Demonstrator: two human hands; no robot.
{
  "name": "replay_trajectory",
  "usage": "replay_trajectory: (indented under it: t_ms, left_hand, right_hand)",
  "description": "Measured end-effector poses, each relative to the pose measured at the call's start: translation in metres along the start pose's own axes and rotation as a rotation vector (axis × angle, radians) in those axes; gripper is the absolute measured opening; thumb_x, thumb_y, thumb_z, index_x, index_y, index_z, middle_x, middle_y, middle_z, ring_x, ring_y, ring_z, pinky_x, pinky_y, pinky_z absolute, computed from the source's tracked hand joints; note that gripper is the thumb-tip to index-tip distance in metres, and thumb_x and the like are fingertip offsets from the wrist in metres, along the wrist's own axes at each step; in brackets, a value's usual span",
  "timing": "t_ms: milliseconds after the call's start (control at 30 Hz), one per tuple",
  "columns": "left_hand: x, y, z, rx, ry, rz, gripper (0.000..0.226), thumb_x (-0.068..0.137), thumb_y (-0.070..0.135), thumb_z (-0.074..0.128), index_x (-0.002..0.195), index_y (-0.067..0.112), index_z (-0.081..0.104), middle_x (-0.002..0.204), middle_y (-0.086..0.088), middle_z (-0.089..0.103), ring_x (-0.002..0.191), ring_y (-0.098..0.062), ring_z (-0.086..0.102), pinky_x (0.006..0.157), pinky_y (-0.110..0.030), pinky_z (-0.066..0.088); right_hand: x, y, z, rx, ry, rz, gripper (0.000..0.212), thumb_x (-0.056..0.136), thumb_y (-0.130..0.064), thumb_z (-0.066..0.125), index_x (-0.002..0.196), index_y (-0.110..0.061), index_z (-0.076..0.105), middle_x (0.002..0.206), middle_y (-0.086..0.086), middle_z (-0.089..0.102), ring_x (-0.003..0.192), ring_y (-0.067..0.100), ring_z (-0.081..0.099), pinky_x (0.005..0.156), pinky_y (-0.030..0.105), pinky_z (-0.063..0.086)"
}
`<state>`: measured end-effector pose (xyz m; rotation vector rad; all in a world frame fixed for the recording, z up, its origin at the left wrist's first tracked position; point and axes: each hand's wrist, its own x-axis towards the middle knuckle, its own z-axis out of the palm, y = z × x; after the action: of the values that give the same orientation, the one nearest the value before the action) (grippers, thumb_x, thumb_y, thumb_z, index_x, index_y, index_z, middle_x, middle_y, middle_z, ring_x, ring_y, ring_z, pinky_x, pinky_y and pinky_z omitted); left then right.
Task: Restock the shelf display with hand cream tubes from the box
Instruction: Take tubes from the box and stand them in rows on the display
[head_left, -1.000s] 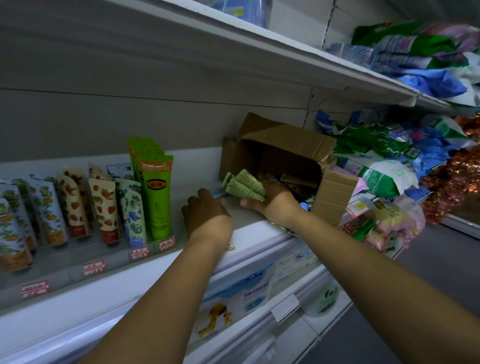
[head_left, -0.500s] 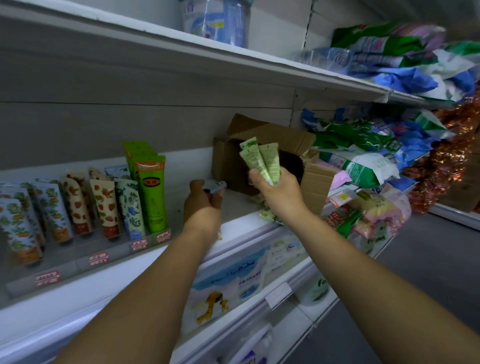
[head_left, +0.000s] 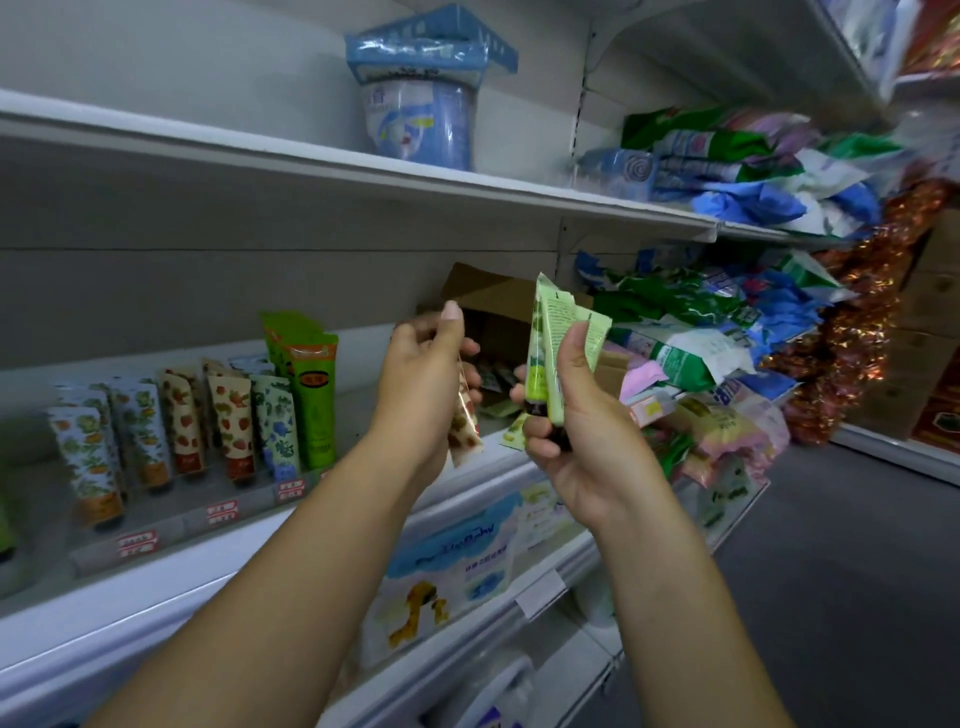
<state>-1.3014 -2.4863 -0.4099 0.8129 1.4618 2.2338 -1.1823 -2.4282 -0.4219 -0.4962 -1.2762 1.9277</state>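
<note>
1. A pack printed with a giraffe sits on the lower shelf, beneath both forearms.
2. The right hand holds a bunch of pale green hand cream tubes upright with caps down, fingers curled round them and the thumb pressed flat on the front.
3. The left hand is raised just beside it, fingers curled round a fruit-printed tube whose lower end hangs below the palm.
4. Behind the hands an open cardboard box lies on the shelf, with more tubes inside.
5. To the left, floral and fruit tubes stand in rows beside tall green tubes.
6. Right of the box, bagged goods are heaped.
7. A blue wrapped pack stands on the upper shelf.
</note>
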Motion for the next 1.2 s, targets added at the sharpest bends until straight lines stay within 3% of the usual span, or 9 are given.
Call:
replay_trajectory:
  t_ms: [167,333,433,600,800,900,1067,1200]
  left_hand:
    - [-0.041,0.033,-0.025,0.045,-0.12,0.076,0.032,0.098,0.052,0.059,0.108,0.024,0.069,0.082,0.003,0.062,0.071,-0.015,0.059,0.071,-0.038,0.053]
    - [-0.079,0.065,-0.068,0.118,-0.131,0.126,0.033,0.089,0.059,0.065,0.101,0.029,0.073,0.075,0.015,0.067,0.073,-0.013,0.061,0.07,-0.034,0.052]
    - [-0.099,0.079,-0.095,0.203,-0.062,0.213,0.03,0.09,0.056,0.066,0.095,0.029,0.075,0.079,0.009,0.067,0.073,-0.014,0.062,0.063,-0.038,0.059]
    - [-0.134,0.1,-0.134,0.234,-0.022,0.173,0.047,0.089,0.062,0.061,0.099,0.017,0.072,0.08,-0.007,0.064,0.061,-0.026,0.053,0.044,-0.025,0.042]
    - [-0.18,0.114,-0.175,0.257,-0.003,0.023,0.065,0.079,0.076,0.057,0.082,0.013,0.069,0.052,-0.005,0.056,0.034,-0.013,0.045,0.039,-0.02,0.036]
    - [-0.207,0.117,-0.194,0.267,0.076,0.016,0.063,0.074,0.077,0.058,0.074,0.014,0.061,0.046,0.0,0.053,0.033,-0.012,0.046,0.037,-0.021,0.036]
    - [-0.238,0.117,-0.216,0.287,0.306,0.009,0.043,0.081,0.067,0.066,0.082,0.025,0.055,0.042,0.009,0.053,0.036,-0.007,0.048,0.038,-0.021,0.037]
    - [-0.241,0.109,-0.23,0.299,0.445,-0.026,0.048,0.085,0.066,0.065,0.084,0.018,0.057,0.052,0.006,0.055,0.043,-0.012,0.052,0.045,-0.026,0.039]
  right_hand:
    - [-0.04,0.002,0.03,0.015,-0.142,0.02,0.077,0.069,-0.076,0.057,0.115,-0.015,0.068,0.072,-0.002,0.068,0.054,0.005,0.04,0.041,0.015,0.034]
    - [-0.072,0.013,0.064,0.06,-0.318,0.042,0.065,0.075,-0.074,0.056,0.11,-0.022,0.074,0.083,0.003,0.064,0.055,0.006,0.039,0.041,0.014,0.033]
    - [-0.093,0.024,0.085,0.053,-0.419,0.094,0.068,0.076,-0.073,0.056,0.109,-0.016,0.072,0.084,0.005,0.059,0.055,0.006,0.039,0.042,0.014,0.03]
    - [-0.124,0.042,0.118,0.021,-0.608,0.186,0.087,0.079,-0.076,0.047,0.131,-0.007,0.056,0.078,0.005,0.057,0.052,0.004,0.037,0.038,0.012,0.026]
    - [-0.161,0.063,0.143,-0.01,-0.823,0.243,0.075,0.079,-0.078,0.042,0.119,-0.019,0.068,0.076,0.006,0.06,0.048,0.004,0.038,0.038,0.014,0.019]
    - [-0.179,0.078,0.157,-0.041,-0.866,0.264,0.072,0.079,-0.078,0.042,0.112,-0.02,0.069,0.075,0.006,0.06,0.049,0.005,0.036,0.039,0.015,0.017]
    - [-0.202,0.101,0.17,-0.132,-0.872,0.303,0.078,0.079,-0.081,0.047,0.112,-0.015,0.072,0.079,0.008,0.062,0.053,0.008,0.04,0.041,0.018,0.019]
    - [-0.213,0.108,0.176,-0.21,-0.822,0.32,0.083,0.079,-0.08,0.047,0.108,-0.006,0.07,0.081,0.011,0.064,0.055,0.01,0.042,0.046,0.021,0.024]
